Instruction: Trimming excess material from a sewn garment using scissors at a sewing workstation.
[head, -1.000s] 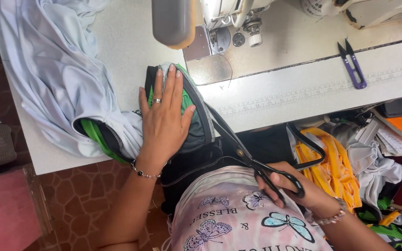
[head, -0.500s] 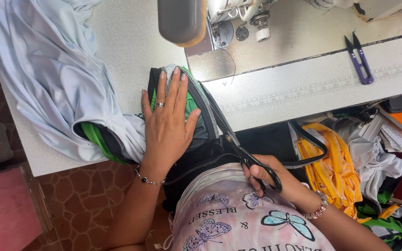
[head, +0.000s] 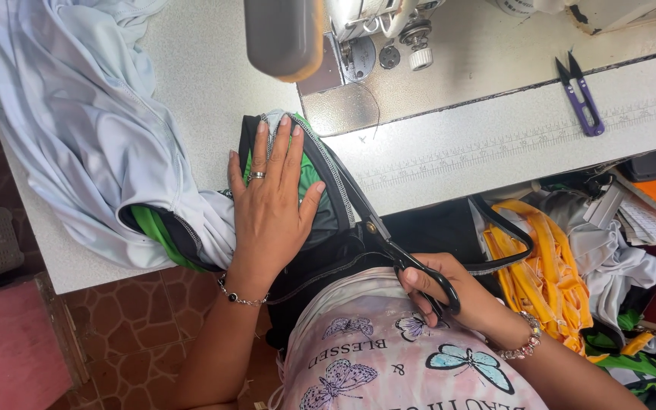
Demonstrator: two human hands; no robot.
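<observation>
Flat and spread, my left hand pins soft, limp fabric; my right hand pinches stiff scissors by the handles.

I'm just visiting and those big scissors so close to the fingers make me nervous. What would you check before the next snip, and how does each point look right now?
1. Left hand flat on the green and black garment, pinning it to the sewing table: ok.
2. Left fingers beside the blades, not between them: ok.
3. Right hand gripping the black scissors through the handle loops: ok.
4. Blades lying along the garment's stitched edge: ok.
5. Fabric actually between the blades: cannot tell.
6. Pale blue fabric bunched aside, away from the blades: ok.
</observation>
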